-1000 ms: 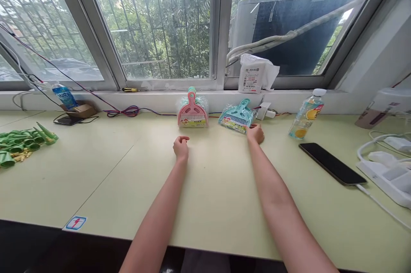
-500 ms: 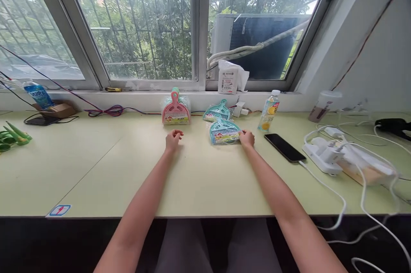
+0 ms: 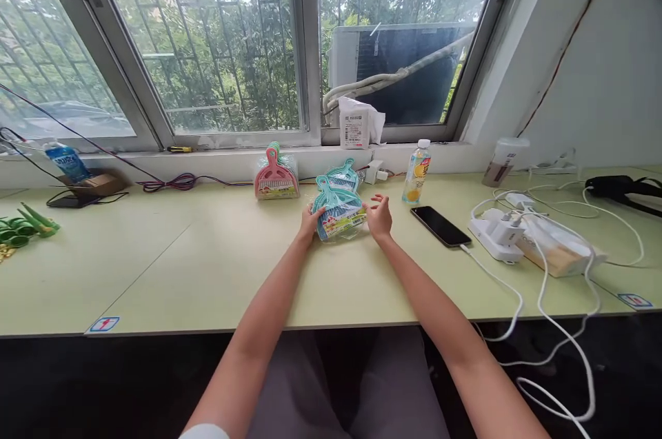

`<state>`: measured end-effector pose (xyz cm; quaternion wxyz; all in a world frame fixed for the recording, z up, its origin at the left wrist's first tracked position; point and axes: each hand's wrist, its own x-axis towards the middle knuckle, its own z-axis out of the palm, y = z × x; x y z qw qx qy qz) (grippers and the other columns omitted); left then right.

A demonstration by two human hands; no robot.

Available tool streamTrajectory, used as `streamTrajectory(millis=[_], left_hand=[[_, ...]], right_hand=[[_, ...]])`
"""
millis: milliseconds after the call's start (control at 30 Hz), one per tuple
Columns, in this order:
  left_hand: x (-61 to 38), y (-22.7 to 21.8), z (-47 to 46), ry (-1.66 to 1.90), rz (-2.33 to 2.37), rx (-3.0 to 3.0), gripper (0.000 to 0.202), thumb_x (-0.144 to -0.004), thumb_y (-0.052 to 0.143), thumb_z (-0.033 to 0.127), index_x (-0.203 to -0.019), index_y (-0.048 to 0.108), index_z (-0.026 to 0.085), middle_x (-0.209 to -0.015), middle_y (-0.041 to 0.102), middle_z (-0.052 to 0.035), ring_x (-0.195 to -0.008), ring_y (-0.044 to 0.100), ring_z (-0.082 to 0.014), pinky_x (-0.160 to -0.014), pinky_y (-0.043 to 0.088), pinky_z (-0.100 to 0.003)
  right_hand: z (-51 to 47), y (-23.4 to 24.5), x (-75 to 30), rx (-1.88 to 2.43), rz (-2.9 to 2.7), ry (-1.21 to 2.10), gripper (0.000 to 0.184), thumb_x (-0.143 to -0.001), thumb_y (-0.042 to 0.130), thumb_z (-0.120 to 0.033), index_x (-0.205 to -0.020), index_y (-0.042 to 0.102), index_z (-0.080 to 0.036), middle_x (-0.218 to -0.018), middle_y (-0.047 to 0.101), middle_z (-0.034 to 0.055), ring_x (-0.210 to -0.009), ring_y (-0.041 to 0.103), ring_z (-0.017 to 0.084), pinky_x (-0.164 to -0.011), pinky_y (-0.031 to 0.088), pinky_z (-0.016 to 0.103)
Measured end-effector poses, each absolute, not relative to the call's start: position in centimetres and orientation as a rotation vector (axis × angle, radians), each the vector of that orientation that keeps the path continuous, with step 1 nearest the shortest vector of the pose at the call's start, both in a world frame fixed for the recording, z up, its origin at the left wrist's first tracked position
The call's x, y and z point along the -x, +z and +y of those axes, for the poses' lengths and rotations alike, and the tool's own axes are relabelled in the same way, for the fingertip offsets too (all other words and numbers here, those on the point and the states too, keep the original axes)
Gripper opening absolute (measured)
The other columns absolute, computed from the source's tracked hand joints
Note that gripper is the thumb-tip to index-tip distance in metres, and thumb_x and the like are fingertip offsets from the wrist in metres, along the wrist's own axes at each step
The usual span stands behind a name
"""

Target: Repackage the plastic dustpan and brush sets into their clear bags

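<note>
A teal mini brush-and-dustpan set in a clear wrapper lies on the pale green table between my hands. My left hand grips its left edge with curled fingers. My right hand is at its right edge, fingers spread and slightly lifted. A second teal set lies just behind it. A pink set stands against the sill to the left.
A drink bottle and a black phone lie right of my hands. Further right are a white power strip with chargers and cables. A tissue pack sits on the sill. Green pieces lie at far left.
The teal set has slid toward me and left. My left hand moved from the bare table onto its left edge. My right hand's fingers have opened at its right side.
</note>
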<state>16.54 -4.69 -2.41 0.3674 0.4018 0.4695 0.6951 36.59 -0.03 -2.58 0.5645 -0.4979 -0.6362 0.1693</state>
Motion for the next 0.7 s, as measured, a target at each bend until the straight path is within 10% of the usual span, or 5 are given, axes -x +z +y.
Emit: streamTrajectory(millis=[133, 400, 700], left_hand=[[-15.2, -3.3, -4.8, 1.978, 1.336, -0.959, 0.05, -0.071, 0.073, 0.036, -0.113, 0.055, 0.018, -0.107, 0.068, -0.0096, -0.103, 0.065, -0.0246, -0.09, 0.052, -0.038], [-15.2, -2.3, -5.5, 1.989, 1.47, -0.992, 0.047, -0.082, 0.062, 0.034, -0.126, 0.049, 0.02, -0.124, 0.062, -0.0114, -0.114, 0.06, -0.0235, -0.089, 0.053, -0.035], [-16.2, -1.5, -6.7, 1.658, 1.165, -0.968, 0.052, -0.081, 0.06, 0.037, -0.129, 0.047, 0.025, -0.121, 0.064, -0.0061, -0.101, 0.065, -0.0212, -0.079, 0.054, -0.033]], right_hand=[[-0.9, -2.0, -36.6, 0.918, -1.721, 0.235, 0.03, -0.084, 0.058, -0.04, -0.106, 0.051, -0.021, -0.111, 0.06, 0.0114, -0.091, 0.059, 0.022, -0.087, 0.046, 0.039], [-1.8, -2.9, -34.5, 0.866, -1.848, 1.074, 0.027, -0.087, 0.056, -0.042, -0.075, 0.063, -0.02, -0.071, 0.068, 0.0028, -0.055, 0.062, 0.014, -0.063, 0.053, 0.029], [0.0, -2.7, -35.6, 0.804, -1.223, 1.478, 0.04, -0.062, 0.083, -0.027, -0.089, 0.054, -0.022, -0.084, 0.07, 0.0021, -0.077, 0.068, 0.015, -0.08, 0.056, 0.03]])
